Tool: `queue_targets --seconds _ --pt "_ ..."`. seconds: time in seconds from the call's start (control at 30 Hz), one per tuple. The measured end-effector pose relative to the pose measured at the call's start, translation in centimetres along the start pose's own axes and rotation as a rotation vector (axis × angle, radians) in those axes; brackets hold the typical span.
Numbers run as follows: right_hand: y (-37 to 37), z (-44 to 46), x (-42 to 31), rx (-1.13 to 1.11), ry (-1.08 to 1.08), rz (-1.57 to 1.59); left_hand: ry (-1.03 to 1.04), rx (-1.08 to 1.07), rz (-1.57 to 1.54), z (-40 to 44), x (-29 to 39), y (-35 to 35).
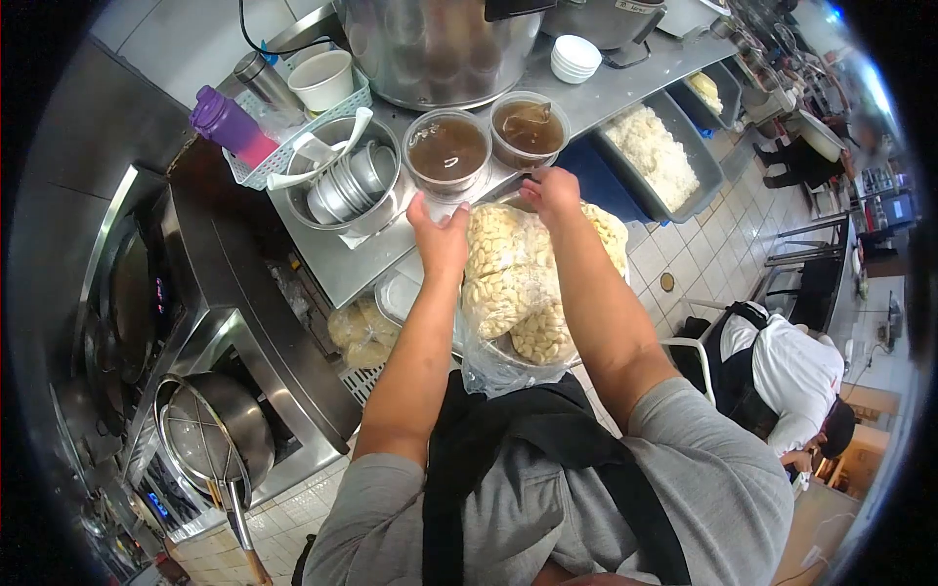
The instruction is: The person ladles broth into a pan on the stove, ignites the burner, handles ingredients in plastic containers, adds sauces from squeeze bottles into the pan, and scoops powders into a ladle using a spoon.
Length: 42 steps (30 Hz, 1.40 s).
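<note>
Clear plastic bags (503, 273) packed with small pale-yellow pieces lie in front of my body, on what looks like a round metal pan, mostly hidden. My left hand (442, 236) is at their left edge, thumb and fingers apart, just below a clear tub of brown liquid (447, 148). Beyond the bags, my right hand (554, 198) has its fingers curled near a second tub of brown liquid (530, 127). A small dark bit shows at those fingers; what they grip is hidden.
A metal bowl (381, 210) of ladles and cups stands left of the tubs, near a purple bottle (223, 115). A large steel pot (440, 49) stands behind. White rice fills a grey bin (711, 190) at right. A person in white (787, 366) bends over at far right.
</note>
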State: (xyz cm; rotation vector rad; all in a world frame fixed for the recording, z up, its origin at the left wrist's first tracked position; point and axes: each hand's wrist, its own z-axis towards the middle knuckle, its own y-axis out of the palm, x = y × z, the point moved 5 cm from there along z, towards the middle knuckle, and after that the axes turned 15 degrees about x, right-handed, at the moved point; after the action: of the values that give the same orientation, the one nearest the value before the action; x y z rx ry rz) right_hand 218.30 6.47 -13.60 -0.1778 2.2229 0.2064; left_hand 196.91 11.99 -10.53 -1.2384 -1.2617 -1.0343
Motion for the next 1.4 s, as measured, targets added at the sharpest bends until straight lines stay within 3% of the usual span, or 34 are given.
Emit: queue_targets --seconds 0.07,0.27,0.47,0.53,0.6,0.7,0.83,0.9,0.93,0.97,1.0,1.07,1.1,1.13,1.17,1.23,1.27,1.33,1.4 --pt "0.1 0.3 -1.0 -0.079 -0.010 -0.081 -0.447 -0.035 -0.294 -0.6 -2.8 0.9" --pt "0.8 2.0 -1.2 -0.209 -0.005 -0.189 -0.530 -0.027 -0.475 1.0 -4.0 2.4" --pt "1.2 2.4 -1.7 -0.240 0.007 -0.208 -0.465 0.046 -0.582 1.9 -4.6 3.8" --pt "1.1 5.4 -1.1 -0.372 0.037 -0.178 -0.426 0.089 -0.585 2.0 -6.0 3.9" --pt "0.8 4.0 -2.3 -0.358 0.048 -0.212 -0.381 0.135 -0.532 -0.4 -3.8 1.8" --pt "0.0 5.2 -2.5 -0.419 0.075 -0.225 -0.285 0.079 -0.562 -5.7 -3.0 -3.7" --pt "-3.5 4.3 -3.7 -0.570 0.035 -0.175 -0.358 0.168 -0.499 -17.7 -5.1 -14.9" --pt "-6.5 1.2 -4.9 -0.638 -0.046 -0.182 -0.440 0.327 -0.332 -24.5 -9.2 -21.8" --pt "-7.7 0.3 -5.0 -0.704 -0.074 -0.169 -0.349 0.387 -0.129 -28.4 -12.2 -25.7" --pt "-9.0 -2.2 -5.3 -0.704 -0.127 -0.175 -0.400 0.546 -0.032 -32.3 -14.1 -29.0" --pt "-10.4 -5.0 -5.0 -0.701 -0.183 -0.178 -0.370 0.655 0.256 -36.7 -18.9 -33.3" --pt "-11.8 -8.6 -2.6 -0.796 -0.246 -0.216 -0.724 0.825 0.351 -46.8 -26.3 -40.0" --pt "-12.2 -11.6 -1.1 -0.865 -0.207 -0.290 -0.755 0.840 0.582 -52.0 -29.6 -43.2" --pt "-12.7 -15.0 0.5 -0.930 -0.170 -0.363 -0.888 0.735 0.853 -56.0 -29.8 -45.1" --pt "-13.0 -17.9 2.4 -0.973 -0.201 -0.475 -1.044 0.465 1.081 -60.3 -34.1 -47.5" --pt "-13.0 -24.2 5.9 -1.127 -0.255 -0.654 -1.152 -0.007 0.899 -66.5 -38.1 -49.9" --pt "-12.9 -27.4 7.6 -1.227 -0.291 -0.722 -1.153 0.011 0.891 -67.4 -38.0 -51.2" --pt "-11.3 -31.0 11.3 -1.333 -0.376 -0.666 -1.265 0.412 0.649 -68.5 -37.0 -52.7" --pt "-9.1 -36.5 13.8 -1.356 -0.391 -0.594 -1.355 0.619 0.342 -66.8 -34.3 -55.4"
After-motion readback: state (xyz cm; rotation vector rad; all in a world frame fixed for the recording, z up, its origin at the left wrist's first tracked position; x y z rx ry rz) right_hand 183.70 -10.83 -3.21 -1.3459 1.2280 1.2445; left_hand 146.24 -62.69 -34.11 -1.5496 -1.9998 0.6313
